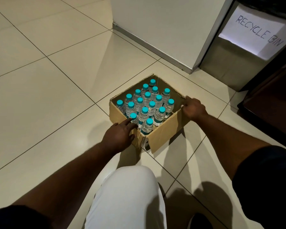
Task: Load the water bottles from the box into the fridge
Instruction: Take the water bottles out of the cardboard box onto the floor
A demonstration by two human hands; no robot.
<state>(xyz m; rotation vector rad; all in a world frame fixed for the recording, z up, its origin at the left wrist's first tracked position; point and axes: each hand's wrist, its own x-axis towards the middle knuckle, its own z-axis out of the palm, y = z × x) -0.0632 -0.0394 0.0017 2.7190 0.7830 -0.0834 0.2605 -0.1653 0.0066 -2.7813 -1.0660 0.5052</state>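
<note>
Head view: the cardboard box (163, 131) is sitting open on the tiled floor (40, 96), directly in front of the person's bent knee (127, 195). The water bottles (147, 103) are standing upright inside it in close rows, teal caps up, so the task's load is lying wholly in the box and none is showing outside it. The left hand (120, 133) is reaching over the near-left corner with its grip apart: the fingers are extended, and the index fingertip is touching the cap of the corner bottle (133, 116) without closing round it. The right hand (194, 108) is holding the right rim of the box, its grip clamped on the cardboard with the fingers curled over the edge (apparently steadying the box). Beyond the box, a steel recycle bin (229, 68) with a handwritten paper label is standing beside a white panel (155, 22); whether that panel belongs to the fridge cannot be told. Judged from this layout, the step in hand is the first pick, with loading not yet begun. The next move is calling for the left grip to close round the neck or body of the corner bottle and lift it straight up, clearing the box wall and the neighbouring caps.
</note>
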